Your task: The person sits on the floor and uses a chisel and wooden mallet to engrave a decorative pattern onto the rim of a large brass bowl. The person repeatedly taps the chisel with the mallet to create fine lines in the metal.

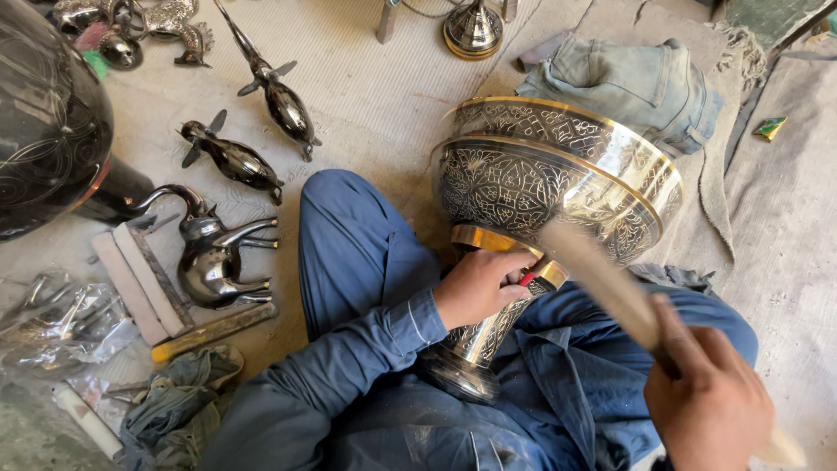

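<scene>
From the head view, your left hand (479, 286) is closed around the narrow stem of the engraved metal goblet (545, 187), which lies tilted across your lap, bowl up and away from that hand. Keep that grip firm just under the gold collar so the bowl doesn't roll. Your right hand (711, 397) is curled tight on a pale, blurred wooden stick (602, 279) angled toward the stem; keep it clear of your left knuckles. The goblet is shiny, finely patterned, gold-rimmed. Left of your left hand, a glossy dark elephant figure (214, 257) stands on the floor
</scene>
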The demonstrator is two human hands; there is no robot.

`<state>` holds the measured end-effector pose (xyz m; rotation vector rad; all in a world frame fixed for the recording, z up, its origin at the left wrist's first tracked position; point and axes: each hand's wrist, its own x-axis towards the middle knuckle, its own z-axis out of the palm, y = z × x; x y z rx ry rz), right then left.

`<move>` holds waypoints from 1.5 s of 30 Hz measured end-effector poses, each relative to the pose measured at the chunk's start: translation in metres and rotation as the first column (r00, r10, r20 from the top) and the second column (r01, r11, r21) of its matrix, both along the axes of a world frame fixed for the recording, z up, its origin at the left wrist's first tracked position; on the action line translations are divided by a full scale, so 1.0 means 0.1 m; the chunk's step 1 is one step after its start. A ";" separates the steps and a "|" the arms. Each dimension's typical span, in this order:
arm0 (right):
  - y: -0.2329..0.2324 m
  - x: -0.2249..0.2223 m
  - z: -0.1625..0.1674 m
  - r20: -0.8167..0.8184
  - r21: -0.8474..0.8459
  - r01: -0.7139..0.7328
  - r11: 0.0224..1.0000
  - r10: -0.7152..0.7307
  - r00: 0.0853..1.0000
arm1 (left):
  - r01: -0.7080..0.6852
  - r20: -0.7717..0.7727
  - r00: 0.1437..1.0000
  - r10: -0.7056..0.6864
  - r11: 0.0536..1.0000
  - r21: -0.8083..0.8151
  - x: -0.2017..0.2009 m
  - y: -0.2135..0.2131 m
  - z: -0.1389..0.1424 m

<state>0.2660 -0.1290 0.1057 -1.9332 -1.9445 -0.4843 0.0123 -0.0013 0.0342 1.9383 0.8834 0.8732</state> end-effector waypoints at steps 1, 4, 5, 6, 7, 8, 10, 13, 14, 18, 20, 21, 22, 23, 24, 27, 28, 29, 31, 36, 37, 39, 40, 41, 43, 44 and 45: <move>-0.01 0.02 -0.04 -0.024 0.027 0.020 0.999 -0.020 1.000 | 0.006 0.000 1.000 -0.006 1.000 0.008 0.00 0.00 0.01; -0.06 0.05 -0.16 -0.109 0.075 0.092 0.993 -0.084 0.990 | 0.061 -0.003 0.998 -0.061 0.997 0.047 0.03 0.05 0.03; -0.09 0.06 -0.19 -0.137 0.046 0.099 0.994 -0.091 0.986 | 0.079 0.001 0.997 -0.080 0.996 0.044 0.05 0.05 0.04; -0.12 0.07 -0.23 -0.164 0.028 0.099 0.995 -0.093 0.982 | 0.094 0.008 0.996 -0.094 0.995 0.040 0.06 0.05 0.04; -0.15 0.08 -0.26 -0.191 0.010 0.100 0.995 -0.096 0.977 | 0.106 -0.048 0.994 -0.103 0.993 0.052 0.08 0.05 0.05; -0.17 0.07 -0.30 -0.223 0.009 0.102 0.995 -0.098 0.970 | 0.121 -0.106 0.988 -0.113 0.991 0.066 0.09 0.05 0.05; -0.20 0.04 -0.40 -0.373 0.048 0.120 0.992 -0.094 0.923 | 0.162 -0.157 0.977 -0.145 0.981 0.106 0.11 0.07 0.06; -0.25 0.00 -0.50 -0.586 0.069 0.130 0.989 -0.065 0.808 | 0.183 -0.123 0.978 -0.168 0.975 0.123 0.12 0.08 0.06; -0.28 0.00 -0.51 -0.590 0.039 0.127 0.991 -0.080 0.804 | 0.182 -0.114 0.979 -0.170 0.977 0.109 0.12 0.08 0.06; -0.36 0.02 -0.56 -0.638 0.064 0.074 0.995 -0.016 0.770 | 0.190 -0.086 0.980 -0.179 0.971 0.142 0.11 0.08 0.05; -0.38 0.02 -0.57 -0.522 0.045 0.037 0.998 -0.008 0.853 | 0.202 -0.076 0.979 -0.192 0.966 0.159 0.12 0.09 0.05; -0.38 0.02 -0.58 -0.460 0.038 0.019 0.999 0.001 0.888 | 0.206 -0.071 0.978 -0.197 0.963 0.172 0.12 0.09 0.05; -0.38 0.01 -0.59 -0.500 0.038 0.051 0.998 -0.025 0.866 | 0.199 -0.098 0.978 -0.183 0.961 0.191 0.13 0.10 0.04; -0.37 0.00 -0.61 -0.540 0.035 0.083 0.996 -0.052 0.840 | 0.192 -0.126 0.978 -0.168 0.959 0.208 0.14 0.10 0.04; -0.37 -0.02 -0.62 -0.580 0.033 0.116 0.993 -0.075 0.811 | 0.186 -0.154 0.976 -0.153 0.956 0.228 0.15 0.10 0.03; -0.34 -0.06 -0.68 -0.613 0.036 0.111 0.993 -0.066 0.788 | 0.250 -0.245 0.946 -0.213 0.960 0.128 0.17 0.15 0.00; -0.34 -0.08 -0.70 -0.606 0.029 0.138 0.990 -0.092 0.790 | 0.280 -0.255 0.937 -0.240 0.951 0.134 0.19 0.15 -0.02; -0.35 -0.11 -0.72 -0.602 0.026 0.167 0.986 -0.117 0.789 | 0.311 -0.270 0.925 -0.266 0.940 0.142 0.20 0.18 -0.03; -0.35 -0.18 -0.74 -0.625 0.101 0.177 0.979 -0.077 0.777 | 0.363 -0.274 0.910 -0.312 0.918 0.158 0.22 0.22 -0.04; -0.29 -0.32 -0.67 -0.604 0.143 0.161 0.977 -0.043 0.796 | 0.185 0.030 0.977 -0.213 0.901 0.391 0.13 0.17 -0.03; -0.26 -0.32 -0.63 -0.589 0.131 0.165 0.978 -0.057 0.806 | 0.126 0.027 0.990 -0.137 0.960 0.250 0.08 0.12 -0.03; -0.19 -0.32 -0.54 -0.561 0.110 0.176 0.978 -0.086 0.824 | -0.001 -0.017 1.000 0.000 0.999 -0.045 -0.02 0.02 -0.03; -0.16 -0.32 -0.48 -0.498 0.088 0.157 0.984 -0.093 0.862 | -0.034 0.024 0.999 0.036 0.994 -0.108 -0.06 -0.02 -0.03; -0.10 -0.29 -0.42 -0.433 0.063 0.135 0.989 -0.095 0.896 | -0.066 0.062 0.995 0.078 0.983 -0.173 -0.09 -0.07 -0.04; -0.02 -0.29 -0.31 -0.360 0.072 0.074 0.995 -0.044 0.932 | -0.095 0.125 0.985 0.119 0.979 -0.178 -0.14 -0.13 -0.06; 0.01 -0.28 -0.24 -0.351 0.108 0.036 0.994 0.005 0.936 | -0.095 0.152 0.982 0.112 0.989 -0.116 -0.14 -0.14 -0.08; 0.05 -0.28 -0.16 -0.340 0.141 -0.003 0.990 0.052 0.939 | -0.095 0.178 0.978 0.104 0.994 -0.056 -0.15 -0.14 -0.10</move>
